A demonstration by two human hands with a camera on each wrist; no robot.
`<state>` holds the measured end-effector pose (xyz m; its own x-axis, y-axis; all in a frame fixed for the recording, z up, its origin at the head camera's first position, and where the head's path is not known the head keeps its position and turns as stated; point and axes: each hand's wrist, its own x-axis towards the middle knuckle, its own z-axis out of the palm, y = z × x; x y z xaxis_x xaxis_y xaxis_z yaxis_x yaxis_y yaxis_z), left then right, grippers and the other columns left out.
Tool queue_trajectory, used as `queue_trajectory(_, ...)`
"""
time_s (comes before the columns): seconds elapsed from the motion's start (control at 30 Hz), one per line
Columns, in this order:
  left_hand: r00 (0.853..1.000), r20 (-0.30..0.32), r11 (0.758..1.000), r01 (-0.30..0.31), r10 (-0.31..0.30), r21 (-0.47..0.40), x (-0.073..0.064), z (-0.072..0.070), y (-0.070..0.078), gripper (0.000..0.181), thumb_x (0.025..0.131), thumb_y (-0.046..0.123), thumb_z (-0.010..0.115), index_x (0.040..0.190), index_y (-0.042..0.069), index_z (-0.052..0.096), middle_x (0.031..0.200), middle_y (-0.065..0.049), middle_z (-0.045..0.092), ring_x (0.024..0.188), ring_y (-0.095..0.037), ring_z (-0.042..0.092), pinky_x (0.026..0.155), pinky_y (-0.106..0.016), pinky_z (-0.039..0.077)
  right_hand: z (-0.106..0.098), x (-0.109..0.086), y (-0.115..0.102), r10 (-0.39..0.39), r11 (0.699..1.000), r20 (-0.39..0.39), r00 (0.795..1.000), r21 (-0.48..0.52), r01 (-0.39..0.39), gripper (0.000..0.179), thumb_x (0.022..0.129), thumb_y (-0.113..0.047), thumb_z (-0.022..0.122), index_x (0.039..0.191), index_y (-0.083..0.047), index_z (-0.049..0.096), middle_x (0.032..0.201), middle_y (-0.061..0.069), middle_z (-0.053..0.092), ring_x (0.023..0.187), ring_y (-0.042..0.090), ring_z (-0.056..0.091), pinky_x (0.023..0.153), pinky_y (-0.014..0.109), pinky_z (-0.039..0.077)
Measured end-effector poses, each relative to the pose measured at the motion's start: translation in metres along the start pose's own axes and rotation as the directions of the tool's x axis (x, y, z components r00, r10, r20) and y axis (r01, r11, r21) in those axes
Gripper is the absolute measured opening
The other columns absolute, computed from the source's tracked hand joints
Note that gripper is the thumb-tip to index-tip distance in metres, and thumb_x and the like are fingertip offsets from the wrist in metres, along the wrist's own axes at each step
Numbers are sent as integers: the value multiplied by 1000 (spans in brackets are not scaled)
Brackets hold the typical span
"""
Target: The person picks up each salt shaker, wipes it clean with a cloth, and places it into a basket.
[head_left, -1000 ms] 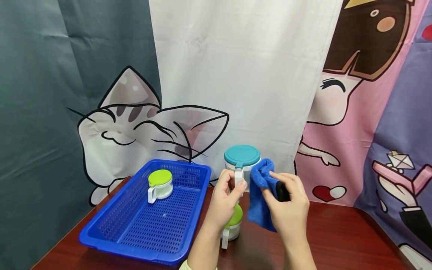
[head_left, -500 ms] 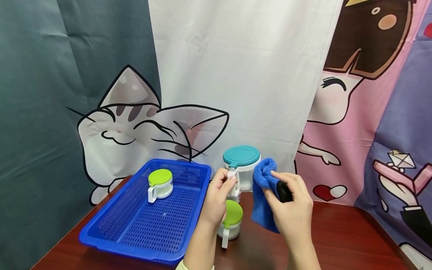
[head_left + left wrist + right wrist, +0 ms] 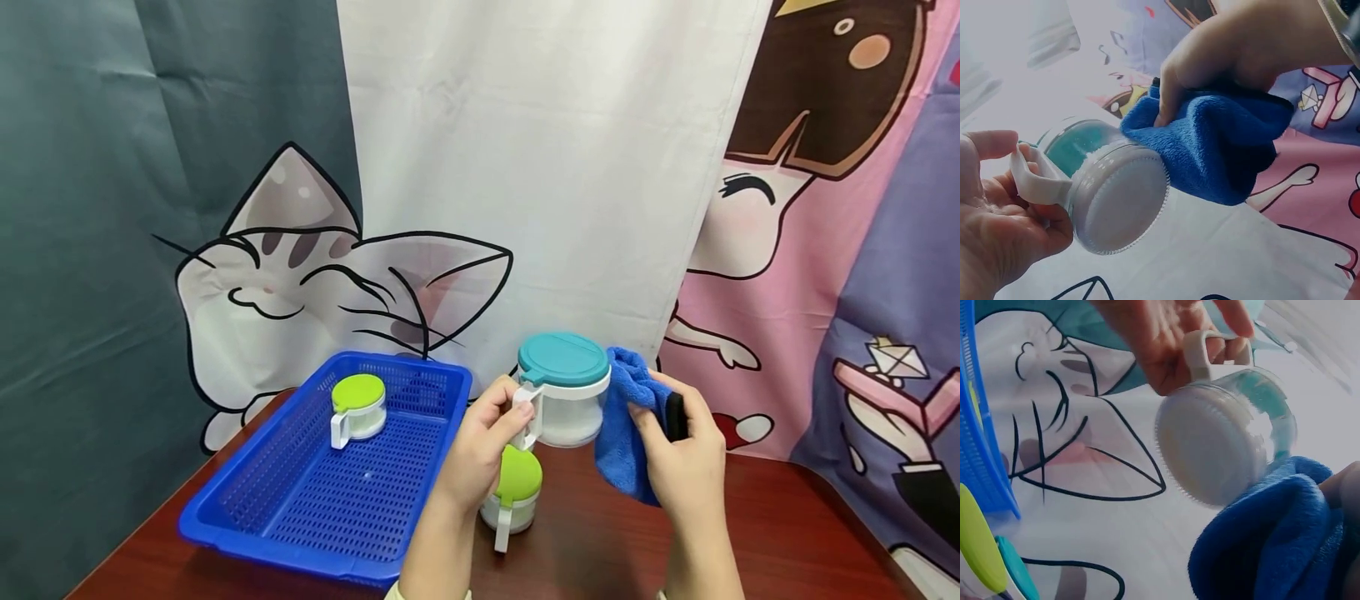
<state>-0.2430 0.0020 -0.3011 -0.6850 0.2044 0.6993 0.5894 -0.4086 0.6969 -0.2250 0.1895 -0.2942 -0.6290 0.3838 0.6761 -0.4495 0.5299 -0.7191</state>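
And here's the left hand (image 3: 480, 446), fingers curled snugly round the white handle (image 3: 527, 421), thumb pressing on it; that's a firm hold, no slack. The handle belongs to a clear jar (image 3: 567, 423) with a teal lid (image 3: 564, 360), lid uppermost, held up above the table. The hand sits at the jar's eight o'clock.

Over at four o'clock, the right hand (image 3: 688, 454) has thumb and fingers pinched on a folded blue cloth (image 3: 626, 442). Something black pokes out of that grip; I can't tell what it is. The wrist views have the cloth right up against the jar's side, touching it!

Further out, at seven o'clock from the jar, a green-lidded jar (image 3: 517, 487) stands on the dark red table (image 3: 795, 525), its handle pointing to six. Between eight and nine, a blue perforated basket (image 3: 337, 517), and towards its one o'clock another lime-topped jar (image 3: 358, 408), upright, handle at seven. The right wrist camera catches a second teal lid (image 3: 1017, 569) down at its own eight o'clock, just beside a lime one.

Behind it all, at twelve, hangs a printed curtain (image 3: 555, 167), a smiling cartoon cat (image 3: 262, 292) at ten.
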Motion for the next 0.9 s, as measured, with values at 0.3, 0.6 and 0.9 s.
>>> queue_trajectory(0.3, 996, -87, 1000, 18, -17, 15, 0, -3, -5, 15, 92, 0, 40, 86, -14, 41, 90, -4, 43, 87, -15, 44, 68, -22, 39, -4, 0, -1, 17, 1000, 94, 995, -4, -16, 33, 80, -4, 70, 111, -14, 66, 106, -6, 61, 88, 3, 57, 73, 10, 42)
queue_trajectory(0.6, 989, -146, 979, 21, 9, 202, 0, 4, 1, 15, 95, 5, 48, 91, -9, 51, 112, -14, 45, 109, -25, 43, 85, -26, 44, -9, 3, -3, 31, 999, 69, 997, 20, -33, 33, 79, -4, 72, 111, -12, 67, 104, -8, 62, 85, 5, 58, 71, 11, 44)
queue_trajectory(0.9, 947, -312, 890, 82, 70, 448, -1, 10, 5, 11, 90, 8, 60, 94, -2, 62, 110, -8, 57, 100, -20, 56, 81, -30, 50, -7, 2, -6, 10, 1000, 36, 999, 28, -11, 33, 79, -1, 70, 111, -11, 66, 104, -6, 61, 89, 7, 57, 74, 12, 43)
